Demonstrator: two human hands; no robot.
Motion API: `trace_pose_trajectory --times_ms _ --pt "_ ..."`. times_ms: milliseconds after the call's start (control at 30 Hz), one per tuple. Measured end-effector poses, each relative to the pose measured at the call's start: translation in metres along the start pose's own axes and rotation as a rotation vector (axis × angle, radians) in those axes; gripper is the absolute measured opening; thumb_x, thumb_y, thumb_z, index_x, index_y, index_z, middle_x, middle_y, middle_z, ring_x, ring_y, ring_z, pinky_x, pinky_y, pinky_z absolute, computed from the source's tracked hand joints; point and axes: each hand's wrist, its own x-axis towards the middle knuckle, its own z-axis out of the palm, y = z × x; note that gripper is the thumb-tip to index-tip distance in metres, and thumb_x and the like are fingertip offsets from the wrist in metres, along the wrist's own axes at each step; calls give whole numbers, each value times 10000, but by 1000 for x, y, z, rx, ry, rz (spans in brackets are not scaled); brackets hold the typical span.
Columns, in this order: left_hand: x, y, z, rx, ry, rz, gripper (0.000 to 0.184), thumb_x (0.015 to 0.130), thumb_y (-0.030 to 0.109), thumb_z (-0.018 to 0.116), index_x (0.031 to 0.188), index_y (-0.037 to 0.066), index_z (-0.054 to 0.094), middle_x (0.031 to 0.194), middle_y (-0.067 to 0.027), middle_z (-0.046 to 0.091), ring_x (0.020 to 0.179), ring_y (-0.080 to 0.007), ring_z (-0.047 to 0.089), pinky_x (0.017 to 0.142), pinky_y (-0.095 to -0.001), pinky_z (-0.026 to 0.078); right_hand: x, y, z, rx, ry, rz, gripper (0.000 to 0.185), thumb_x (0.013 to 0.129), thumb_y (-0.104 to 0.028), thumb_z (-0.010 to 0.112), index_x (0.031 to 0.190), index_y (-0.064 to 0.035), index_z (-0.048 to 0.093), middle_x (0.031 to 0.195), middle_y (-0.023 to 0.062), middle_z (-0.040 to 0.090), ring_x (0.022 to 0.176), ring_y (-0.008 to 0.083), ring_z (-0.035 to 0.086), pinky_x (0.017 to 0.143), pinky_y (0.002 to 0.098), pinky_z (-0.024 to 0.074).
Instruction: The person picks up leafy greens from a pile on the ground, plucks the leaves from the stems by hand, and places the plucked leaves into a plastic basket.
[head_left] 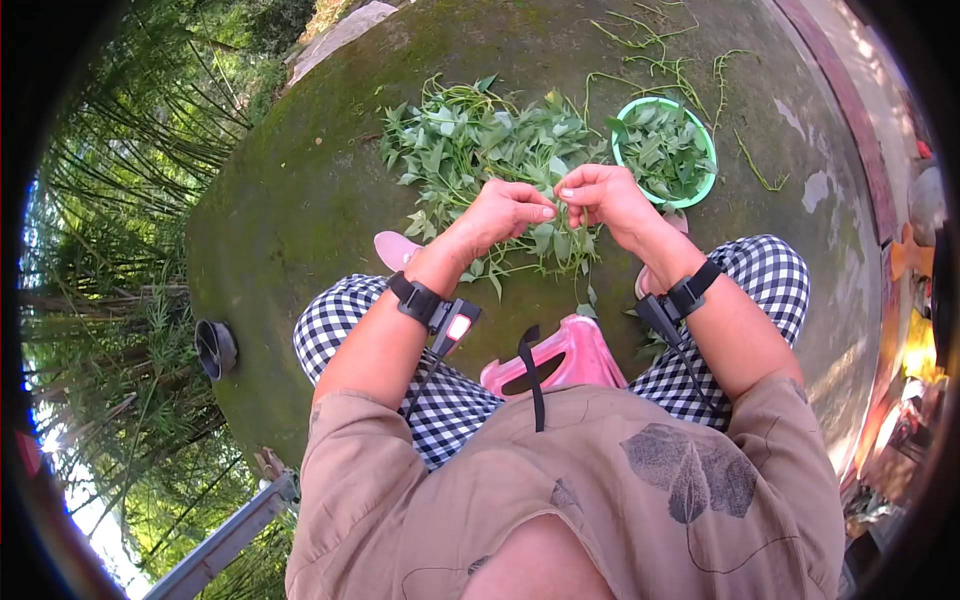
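My left hand (500,213) and my right hand (604,202) are close together, each closed in a pinch with thumb against fingers. Between them is a thin green leafy stem (555,228), its leaves hanging below the fingertips; the exact spot each hand grips is too small to make out. Just beyond and under the hands spreads a large pile of leafy green vines (450,145) on the ground. To the right of the pile stands a mint-green basin (714,172) holding picked leaves (665,145), close to my right hand.
Stripped stems (655,68) lie scattered on the mossy concrete ground (300,210) around the basin. A pink plastic stool (585,352) shows between my checkered knees. At the left edge lies a dark pot (215,349) beside bamboo foliage (110,250).
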Motion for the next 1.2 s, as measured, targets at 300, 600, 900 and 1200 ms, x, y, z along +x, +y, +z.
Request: trace_pose_trajectory --times_ms 300,600,900,1200 --pt "5 -17 5 -121 6 -4 96 828 116 721 844 39 667 588 32 532 438 -44 398 392 -210 247 -1 5 -3 -50 57 -24 35 815 -59 666 845 -47 654 687 12 623 555 100 576 493 226 389" --pt "11 -19 -5 -502 299 29 106 908 140 626 951 44 616 763 -39 651 562 -88 542 400 -210 334 -4 13 9 -69 73 -48 40 829 -66 654 866 -55 643 714 1 634 585 90 592 533 218 423" --pt "1 9 -65 -506 343 246 133 941 66 504 1029 -18 556 815 -129 657 639 -163 627 454 -224 409 4 16 -9 61 174 -27 47 817 -51 657 859 -36 646 692 18 635 536 99 592 485 219 399" --pt "4 -9 -5 -142 36 17 201 851 137 692 958 -33 682 688 -23 610 549 -81 507 480 -223 389 4 12 -5 91 135 14 77 838 -77 664 889 -24 640 694 21 632 539 106 597 469 210 395"
